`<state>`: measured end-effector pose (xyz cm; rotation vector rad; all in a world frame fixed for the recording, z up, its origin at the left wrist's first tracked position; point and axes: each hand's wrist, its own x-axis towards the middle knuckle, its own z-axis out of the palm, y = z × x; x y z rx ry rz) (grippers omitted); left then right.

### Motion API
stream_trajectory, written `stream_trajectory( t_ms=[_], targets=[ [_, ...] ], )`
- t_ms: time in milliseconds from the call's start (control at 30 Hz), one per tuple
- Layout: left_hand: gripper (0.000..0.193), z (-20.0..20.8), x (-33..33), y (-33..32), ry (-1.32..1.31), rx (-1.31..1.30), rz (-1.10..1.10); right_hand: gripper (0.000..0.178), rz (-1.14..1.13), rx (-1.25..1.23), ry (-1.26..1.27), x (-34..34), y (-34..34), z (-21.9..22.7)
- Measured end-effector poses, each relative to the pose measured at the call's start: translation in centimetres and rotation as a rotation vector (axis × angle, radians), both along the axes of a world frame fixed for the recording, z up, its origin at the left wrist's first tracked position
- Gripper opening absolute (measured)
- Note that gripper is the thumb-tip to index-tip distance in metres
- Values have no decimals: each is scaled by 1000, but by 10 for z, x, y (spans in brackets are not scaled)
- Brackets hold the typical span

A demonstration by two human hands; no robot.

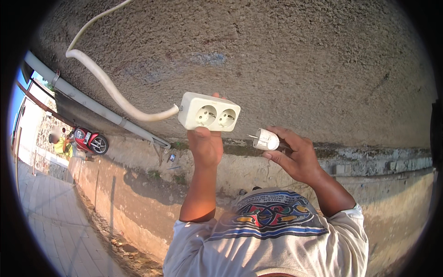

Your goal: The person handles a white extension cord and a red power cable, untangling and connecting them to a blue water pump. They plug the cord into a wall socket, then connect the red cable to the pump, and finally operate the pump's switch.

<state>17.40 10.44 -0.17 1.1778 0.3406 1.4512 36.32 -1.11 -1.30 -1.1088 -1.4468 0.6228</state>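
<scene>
My left hand (pixel 204 147) holds up a cream double socket block (pixel 209 112) in front of a rough grey plastered wall (pixel 286 60). A thick white cable (pixel 110 87) runs from the block's left end up and to the left along the wall. My right hand (pixel 295 154) grips a white round plug (pixel 264 139) with its two metal pins pointing left toward the block, a short gap below and to the right of the sockets. Both forearms rise from my white printed shirt (pixel 272 231).
A grey pipe (pixel 83 98) slants down the wall at left. A low concrete ledge (pixel 378 161) runs along the wall's base. At far left, a person in yellow stands beside a red scooter (pixel 90 141) on a paved walkway (pixel 55 221).
</scene>
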Motion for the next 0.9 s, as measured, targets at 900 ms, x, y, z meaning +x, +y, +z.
stream_trajectory(
  t_ms=[900],
  targets=[
    [91,4,17,-15,174,118,-63,44,-168,486,-734,-2,25,38]
  ],
)
